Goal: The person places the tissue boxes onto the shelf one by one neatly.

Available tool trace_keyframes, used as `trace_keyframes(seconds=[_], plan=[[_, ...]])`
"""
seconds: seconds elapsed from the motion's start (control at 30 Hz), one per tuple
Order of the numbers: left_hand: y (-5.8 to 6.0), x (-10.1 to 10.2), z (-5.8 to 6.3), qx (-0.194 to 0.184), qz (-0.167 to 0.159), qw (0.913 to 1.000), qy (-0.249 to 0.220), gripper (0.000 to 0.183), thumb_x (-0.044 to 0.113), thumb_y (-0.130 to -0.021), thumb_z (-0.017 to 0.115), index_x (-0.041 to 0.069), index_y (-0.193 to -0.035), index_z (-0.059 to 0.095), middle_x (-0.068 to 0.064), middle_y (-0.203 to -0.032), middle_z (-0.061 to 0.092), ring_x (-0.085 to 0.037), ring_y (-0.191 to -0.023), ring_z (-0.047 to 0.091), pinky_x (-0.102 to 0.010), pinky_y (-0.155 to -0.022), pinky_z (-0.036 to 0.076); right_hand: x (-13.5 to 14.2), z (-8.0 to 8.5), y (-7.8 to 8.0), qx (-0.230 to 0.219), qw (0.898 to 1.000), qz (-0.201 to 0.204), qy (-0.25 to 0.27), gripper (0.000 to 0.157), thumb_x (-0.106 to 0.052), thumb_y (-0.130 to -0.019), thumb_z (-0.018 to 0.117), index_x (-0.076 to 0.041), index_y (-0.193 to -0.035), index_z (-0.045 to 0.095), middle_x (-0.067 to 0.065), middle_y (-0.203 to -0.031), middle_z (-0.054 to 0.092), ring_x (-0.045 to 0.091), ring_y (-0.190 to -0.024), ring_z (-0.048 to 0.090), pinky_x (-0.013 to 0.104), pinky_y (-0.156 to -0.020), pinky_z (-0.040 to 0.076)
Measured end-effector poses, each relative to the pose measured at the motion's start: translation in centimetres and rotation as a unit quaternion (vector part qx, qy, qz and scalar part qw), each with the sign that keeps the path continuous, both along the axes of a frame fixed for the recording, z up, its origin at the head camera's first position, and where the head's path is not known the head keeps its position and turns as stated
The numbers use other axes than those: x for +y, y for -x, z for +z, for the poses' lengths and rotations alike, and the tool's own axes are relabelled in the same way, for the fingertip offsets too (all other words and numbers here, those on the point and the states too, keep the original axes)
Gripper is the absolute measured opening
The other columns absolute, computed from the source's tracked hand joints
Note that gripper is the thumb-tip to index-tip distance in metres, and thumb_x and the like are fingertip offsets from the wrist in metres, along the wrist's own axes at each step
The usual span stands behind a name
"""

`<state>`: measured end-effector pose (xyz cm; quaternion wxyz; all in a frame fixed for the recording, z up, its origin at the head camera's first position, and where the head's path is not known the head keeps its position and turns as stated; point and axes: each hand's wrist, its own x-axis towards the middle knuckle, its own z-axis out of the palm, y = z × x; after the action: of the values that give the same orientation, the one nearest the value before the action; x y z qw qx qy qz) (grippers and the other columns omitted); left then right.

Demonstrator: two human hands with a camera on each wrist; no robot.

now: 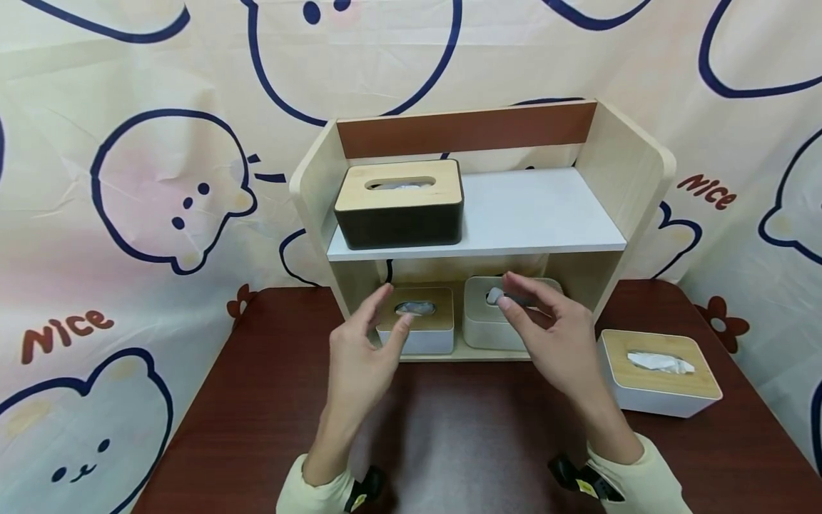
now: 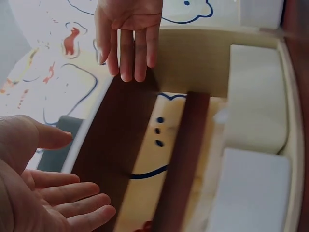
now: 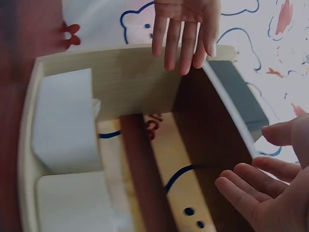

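My left hand (image 1: 362, 350) is raised in front of the shelf's lower level, its fingers spread and holding nothing. Just behind it in the head view sits a white tissue box with a wooden lid (image 1: 438, 298). Level with it, my right hand (image 1: 561, 343) is also free, fingers extended, before a pale grey-green rounded tissue box (image 1: 488, 330) that it partly covers. Both wrist views show the palms facing each other, apart from the boxes. On the upper shelf board (image 1: 533, 210), at its left, stands a dark tissue box with a wooden lid (image 1: 404, 227).
A second white tissue box with a wooden lid (image 1: 668, 396) stands on the dark wooden table (image 1: 257, 428), right of the shelf unit. The unit's side panels (image 1: 632, 153) rise at both ends. A patterned cloth (image 1: 160, 64) hangs behind.
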<state>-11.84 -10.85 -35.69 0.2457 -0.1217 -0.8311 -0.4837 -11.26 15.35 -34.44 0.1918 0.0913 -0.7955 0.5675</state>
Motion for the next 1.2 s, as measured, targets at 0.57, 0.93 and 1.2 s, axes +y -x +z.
trace_keyframes(seconds=[0.57, 0.93, 1.2], plan=[[2.1, 4.7, -3.4, -0.101, -0.047, 0.993, -0.039, 0.047, 0.021, -0.099, 0.077, 0.002, -0.141, 0.068, -0.019, -0.135, 0.075, -0.036, -0.126, 0.072, -0.049, -0.105, 0.06, 2.1, -5.7, 0.7, -0.063, 0.997, -0.035, -0.03, 0.041, -0.022, -0.104, 0.074, -0.006, -0.141, 0.07, 0.017, -0.137, 0.074, 0.011, -0.122, 0.073, 0.005, -0.092, 0.054], [2.7, 8.0, -4.6, -0.119, -0.091, 0.9877, -0.043, 0.046, 0.022, -0.1, 0.076, 0.0, -0.14, 0.068, -0.02, -0.139, 0.072, -0.038, -0.125, 0.072, -0.052, -0.106, 0.06, 3.0, -6.5, 0.7, -0.061, 0.996, -0.04, -0.052, 0.043, -0.024, -0.104, 0.074, -0.004, -0.142, 0.069, 0.016, -0.138, 0.074, 0.032, -0.127, 0.071, 0.003, -0.09, 0.052], [2.7, 10.1, -4.9, -0.118, -0.106, 0.987, -0.024, 0.046, 0.023, -0.1, 0.076, 0.001, -0.139, 0.069, -0.017, -0.138, 0.073, -0.035, -0.127, 0.072, -0.05, -0.107, 0.06, 4.5, -6.8, 0.6, -0.058, 0.995, -0.045, -0.06, 0.041, -0.024, -0.104, 0.074, -0.006, -0.141, 0.07, 0.016, -0.137, 0.074, 0.018, -0.123, 0.072, 0.003, -0.09, 0.052]])
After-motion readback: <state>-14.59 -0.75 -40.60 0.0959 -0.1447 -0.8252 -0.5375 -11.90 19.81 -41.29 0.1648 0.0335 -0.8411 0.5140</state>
